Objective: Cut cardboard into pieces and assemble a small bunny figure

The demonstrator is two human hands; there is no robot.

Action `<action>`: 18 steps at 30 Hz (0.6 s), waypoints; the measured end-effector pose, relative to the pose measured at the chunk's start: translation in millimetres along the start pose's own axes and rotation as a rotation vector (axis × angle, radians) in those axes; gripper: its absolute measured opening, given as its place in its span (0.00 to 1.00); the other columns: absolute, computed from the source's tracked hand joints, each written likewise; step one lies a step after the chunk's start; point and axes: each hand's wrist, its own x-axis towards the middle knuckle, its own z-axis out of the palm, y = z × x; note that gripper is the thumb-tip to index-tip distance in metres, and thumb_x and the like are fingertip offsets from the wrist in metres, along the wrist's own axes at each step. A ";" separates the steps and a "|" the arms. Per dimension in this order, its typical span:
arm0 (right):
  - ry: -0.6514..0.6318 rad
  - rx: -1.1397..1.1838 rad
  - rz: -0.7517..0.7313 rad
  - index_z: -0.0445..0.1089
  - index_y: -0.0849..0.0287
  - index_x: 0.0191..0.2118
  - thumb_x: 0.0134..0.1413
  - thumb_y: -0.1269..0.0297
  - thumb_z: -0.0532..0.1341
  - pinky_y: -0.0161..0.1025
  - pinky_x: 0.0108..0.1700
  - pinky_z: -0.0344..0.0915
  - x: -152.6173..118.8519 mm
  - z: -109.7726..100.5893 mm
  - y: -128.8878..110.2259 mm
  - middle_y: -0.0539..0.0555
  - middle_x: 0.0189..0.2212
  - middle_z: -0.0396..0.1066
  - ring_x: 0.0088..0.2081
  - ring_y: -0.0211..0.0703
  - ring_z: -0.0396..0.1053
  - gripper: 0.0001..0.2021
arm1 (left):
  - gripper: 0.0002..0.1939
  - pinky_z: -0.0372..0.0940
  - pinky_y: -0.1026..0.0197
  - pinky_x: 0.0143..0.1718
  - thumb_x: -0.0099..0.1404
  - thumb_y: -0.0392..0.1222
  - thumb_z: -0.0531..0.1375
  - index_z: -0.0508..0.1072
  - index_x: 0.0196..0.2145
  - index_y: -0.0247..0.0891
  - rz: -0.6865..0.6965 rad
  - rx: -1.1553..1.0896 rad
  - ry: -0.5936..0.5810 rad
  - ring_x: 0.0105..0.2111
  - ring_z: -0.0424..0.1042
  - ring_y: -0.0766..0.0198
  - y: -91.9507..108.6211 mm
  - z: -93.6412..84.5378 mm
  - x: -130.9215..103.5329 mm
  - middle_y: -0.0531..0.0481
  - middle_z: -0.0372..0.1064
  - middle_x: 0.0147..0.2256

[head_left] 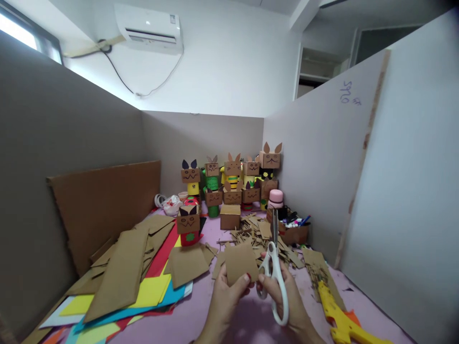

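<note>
A small square of brown cardboard [241,260] is pinched between the thumb and fingers of my left hand [229,291], held up in front of me. To its right, my right hand [285,291] is closed around white-handled scissors [274,267], whose blades point up and away. The scissors' blades look nearly together and stand beside the cardboard, not on it. Behind the two hands lies a heap of cardboard scraps [256,231]. A closed cardboard box [230,217] stands just beyond the square.
Cardboard sheets [118,272] and coloured paper [150,291] spread over the left. Cardboard animal figures [233,167] stand at the back, one figure [188,224] nearer. A yellow glue gun [337,315] lies at right, below a box of pens [296,231]. Grey partitions [308,157] enclose the table.
</note>
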 end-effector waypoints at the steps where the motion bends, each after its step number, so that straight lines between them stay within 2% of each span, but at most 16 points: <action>1: -0.004 -0.003 0.004 0.59 0.59 0.46 0.35 0.57 0.71 0.32 0.23 0.58 -0.3 0.3 -1.0 0.44 0.21 0.65 0.21 0.35 0.61 0.31 | 0.21 0.63 0.65 0.27 0.49 0.41 0.65 0.65 0.41 0.35 0.000 0.018 -0.002 0.25 0.69 0.67 0.7 -0.4 0.6 0.49 0.72 0.29; 6: -0.110 -0.100 0.004 0.59 0.61 0.47 0.41 0.52 0.67 0.34 0.24 0.58 -2.3 -0.3 -1.9 0.46 0.19 0.63 0.21 0.36 0.60 0.29 | 0.23 0.64 0.66 0.26 0.47 0.43 0.67 0.65 0.39 0.35 0.060 -0.016 0.101 0.23 0.69 0.68 12.9 -5.5 4.6 0.53 0.71 0.26; 10: -0.288 -0.210 0.019 0.62 0.60 0.48 0.41 0.47 0.65 0.35 0.26 0.56 -5.5 0.2 7.3 0.48 0.22 0.63 0.23 0.37 0.59 0.31 | 0.22 0.65 0.67 0.26 0.47 0.40 0.66 0.65 0.40 0.35 0.168 -0.070 0.181 0.24 0.69 0.69 37.0 -5.9 2.9 0.53 0.71 0.27; 14: -0.475 -0.277 -0.005 0.63 0.57 0.49 0.42 0.43 0.61 0.34 0.25 0.49 -11.9 4.8 17.0 0.45 0.22 0.56 0.23 0.35 0.51 0.30 | 0.23 0.67 0.66 0.28 0.49 0.38 0.65 0.64 0.43 0.36 0.248 -0.097 0.235 0.25 0.69 0.70 58.8 -3.3 -2.1 0.52 0.71 0.31; 18: -0.514 -0.319 -0.013 0.62 0.56 0.51 0.42 0.40 0.59 0.35 0.25 0.48 -16.7 6.2 24.5 0.46 0.22 0.55 0.23 0.36 0.50 0.33 | 0.21 0.66 0.68 0.26 0.49 0.38 0.64 0.63 0.41 0.35 0.228 -0.110 0.278 0.23 0.70 0.71 63.7 -2.7 -3.3 0.52 0.71 0.30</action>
